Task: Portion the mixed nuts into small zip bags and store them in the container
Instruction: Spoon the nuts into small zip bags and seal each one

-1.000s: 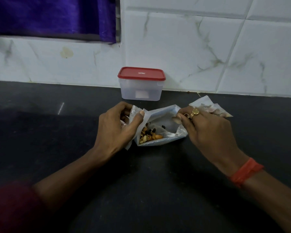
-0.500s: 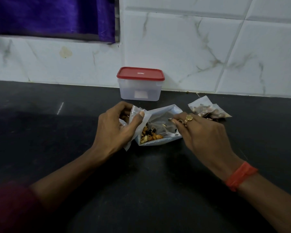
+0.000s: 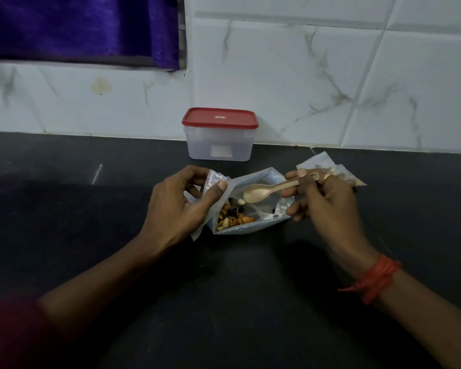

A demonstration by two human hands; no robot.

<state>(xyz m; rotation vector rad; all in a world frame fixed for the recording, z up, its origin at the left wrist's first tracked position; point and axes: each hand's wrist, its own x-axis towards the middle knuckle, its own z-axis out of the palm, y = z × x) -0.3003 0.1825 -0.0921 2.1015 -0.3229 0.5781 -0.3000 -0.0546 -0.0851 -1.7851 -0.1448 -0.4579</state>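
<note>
"Any words to read?"

"No. Behind the hands [image 3: 180, 206], the box [image 3: 197, 145] has a red lid [image 3: 219, 126] with a tiny mark, too small to read. Its white sticker [image 3: 221, 151] looks blank."

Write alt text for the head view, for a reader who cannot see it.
On a dark counter, the right hand holds a pale spoon over an open bag of mixed nuts, while the left hand pinches its mouth open. A clear container with a shut red lid stands at the wall; a small zip bag lies behind the right hand.
</note>
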